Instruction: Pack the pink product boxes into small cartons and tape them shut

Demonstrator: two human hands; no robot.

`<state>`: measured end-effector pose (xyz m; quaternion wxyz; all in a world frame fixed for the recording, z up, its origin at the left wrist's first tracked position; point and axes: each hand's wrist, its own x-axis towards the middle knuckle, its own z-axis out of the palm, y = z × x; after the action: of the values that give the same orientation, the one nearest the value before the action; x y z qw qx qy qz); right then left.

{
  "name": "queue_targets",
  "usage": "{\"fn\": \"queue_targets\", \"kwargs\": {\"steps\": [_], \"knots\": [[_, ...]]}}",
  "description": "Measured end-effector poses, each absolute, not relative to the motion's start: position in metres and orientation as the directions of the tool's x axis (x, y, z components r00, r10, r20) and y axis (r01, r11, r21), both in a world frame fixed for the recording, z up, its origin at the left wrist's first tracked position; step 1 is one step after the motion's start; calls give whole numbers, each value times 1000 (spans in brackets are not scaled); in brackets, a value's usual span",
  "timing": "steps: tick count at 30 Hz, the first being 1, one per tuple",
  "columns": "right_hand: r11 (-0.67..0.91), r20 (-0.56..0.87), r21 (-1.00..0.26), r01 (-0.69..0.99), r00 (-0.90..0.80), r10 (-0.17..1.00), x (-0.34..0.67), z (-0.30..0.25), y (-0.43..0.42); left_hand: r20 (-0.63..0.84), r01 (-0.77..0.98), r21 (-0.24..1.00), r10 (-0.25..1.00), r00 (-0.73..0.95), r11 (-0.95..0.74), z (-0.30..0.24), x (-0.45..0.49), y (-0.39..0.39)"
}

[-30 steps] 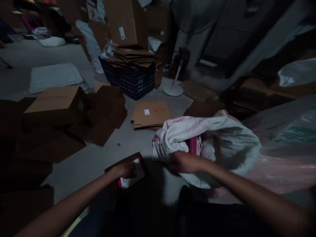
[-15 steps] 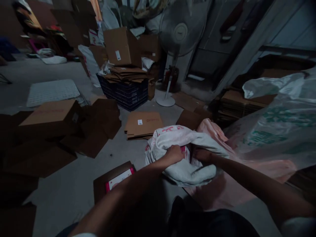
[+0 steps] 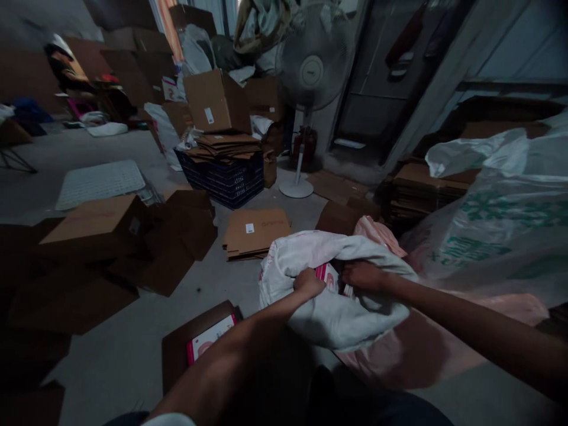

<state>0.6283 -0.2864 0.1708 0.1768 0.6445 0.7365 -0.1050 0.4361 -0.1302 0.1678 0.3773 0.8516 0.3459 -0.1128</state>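
Observation:
A white woven sack [image 3: 337, 322] with faint red print stands with its mouth open in front of me. Inside lie flat pink-and-white packs [image 3: 329, 277], stacked close together. My left hand [image 3: 309, 283] is closed at the left end of these packs, its fingertips hidden inside the sack. Opposite it, my right hand [image 3: 362, 276] reaches into the mouth, fingers curled down against the packs on that side. An open cardboard box [image 3: 177, 349] on the floor at my left holds a similar pink-edged pack [image 3: 212, 337], partly covered by my left forearm.
Flattened cartons [image 3: 257, 231] lie beyond the sack, near a standing fan [image 3: 310, 71] and a dark blue crate [image 3: 224, 177]. Brown boxes [image 3: 93, 222] crowd the left. Clear plastic bags [image 3: 483, 225] and pink plastic [image 3: 399, 355] are at right. A person [image 3: 66, 71] sits far back.
My view has shifted slightly. The sack's mouth gapes wider, showing more of the packs. My right hand has come up a little into sight; my left hand stays at the packs.

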Motion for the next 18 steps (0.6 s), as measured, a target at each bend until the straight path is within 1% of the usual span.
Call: {"fn": "queue_targets", "kwargs": {"steps": [1,2,4,6,7,9,11,13,15,16,18], "knots": [[147,-338,69,987,-116,934,626,197,-289,-422,642,597,493,761,-480,174,430,-124],[152,-288,33,988,-136,948,623,225,-292,-371,593,643,480,795,-484,181,423,-117],[134,-216,-82,988,-149,965,618,279,-297,-216,449,751,463,860,-483,199,405,-103],[76,-170,-202,976,-112,979,613,325,-302,-38,278,842,464,885,-461,219,384,-90],[40,-144,-256,966,-79,986,611,343,-303,37,193,878,465,885,-439,229,373,-84],[-26,-87,-379,925,-8,996,606,367,-300,123,49,931,436,891,-363,248,353,-73],[-98,-81,-559,824,63,995,596,379,-288,172,-76,963,376,911,-257,265,335,-63],[-198,-179,-750,631,94,979,579,379,-266,198,-156,977,337,920,-148,278,317,-52],[-278,-281,-864,419,57,958,554,370,-237,168,-158,986,381,909,-58,291,294,-39],[-298,-304,-899,322,31,952,539,362,-220,109,-120,993,429,897,-1,297,279,-31],[-292,-293,-947,134,11,956,506,341,-188,-79,-27,980,507,858,198,309,244,-13]]}}
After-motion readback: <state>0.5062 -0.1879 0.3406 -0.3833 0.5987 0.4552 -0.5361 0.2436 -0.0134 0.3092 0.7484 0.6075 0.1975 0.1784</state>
